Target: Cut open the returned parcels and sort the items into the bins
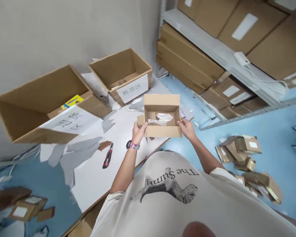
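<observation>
A small open cardboard box (162,131) is held between my two hands, its flaps folded outward. Inside it lie a few pieces of white paper (164,117). My left hand (139,132) grips the box's left side near the front corner, thumb on the cardboard. On the opposite side, my right hand (186,128) pinches the right edge. A red and black utility knife (108,156) lies on the white-covered table (88,184), left of my left forearm.
Two larger open cartons with handwritten signs, a left one (22,98) and a right one (118,67), stand along the wall. The left holds a yellow packet (72,101). Torn paper (81,149) lies nearby. A shelf (212,46) with boxes rises right; discarded cardboard (256,177) litters the blue floor.
</observation>
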`<action>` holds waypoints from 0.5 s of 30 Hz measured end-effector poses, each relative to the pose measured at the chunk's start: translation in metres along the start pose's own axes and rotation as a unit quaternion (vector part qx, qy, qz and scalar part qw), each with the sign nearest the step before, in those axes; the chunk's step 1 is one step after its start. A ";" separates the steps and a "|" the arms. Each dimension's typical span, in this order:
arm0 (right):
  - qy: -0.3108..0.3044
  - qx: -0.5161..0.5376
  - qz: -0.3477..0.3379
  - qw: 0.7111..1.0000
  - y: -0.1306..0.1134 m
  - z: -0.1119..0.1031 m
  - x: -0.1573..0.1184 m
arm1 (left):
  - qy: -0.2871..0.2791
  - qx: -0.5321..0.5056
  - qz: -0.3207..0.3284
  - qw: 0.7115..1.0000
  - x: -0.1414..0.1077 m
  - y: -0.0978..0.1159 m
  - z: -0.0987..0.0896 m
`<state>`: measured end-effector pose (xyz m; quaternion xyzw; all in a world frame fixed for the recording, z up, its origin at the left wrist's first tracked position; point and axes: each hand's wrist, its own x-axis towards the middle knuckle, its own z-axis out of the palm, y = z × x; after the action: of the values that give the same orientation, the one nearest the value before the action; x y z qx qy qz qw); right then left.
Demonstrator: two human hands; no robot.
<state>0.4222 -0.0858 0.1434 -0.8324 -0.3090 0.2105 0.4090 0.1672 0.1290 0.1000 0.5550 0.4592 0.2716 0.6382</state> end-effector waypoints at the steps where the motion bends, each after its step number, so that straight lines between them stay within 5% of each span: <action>1: 0.030 -0.015 0.016 0.999 0.011 -0.028 -0.011 | -0.037 0.004 -0.001 0.999 0.002 0.005 0.028; 6: 0.181 -0.095 0.135 0.970 0.076 -0.157 -0.080 | -0.240 0.010 -0.015 0.971 -0.009 0.019 0.192; 10: 0.257 -0.146 0.230 0.927 0.122 -0.233 -0.145 | -0.364 0.021 -0.037 0.930 -0.038 0.026 0.318; 13: 0.328 -0.183 0.272 0.886 0.141 -0.269 -0.186 | -0.470 0.076 -0.055 0.878 -0.059 0.030 0.382; 15: 0.382 -0.230 0.264 0.855 0.149 -0.283 -0.204 | -0.510 0.124 -0.061 0.849 -0.067 0.028 0.402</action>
<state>0.4971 -0.4520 0.2053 -0.9679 0.0635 -0.1013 0.2211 0.5001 -0.1059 0.1307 0.6608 0.1323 -0.1483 0.7238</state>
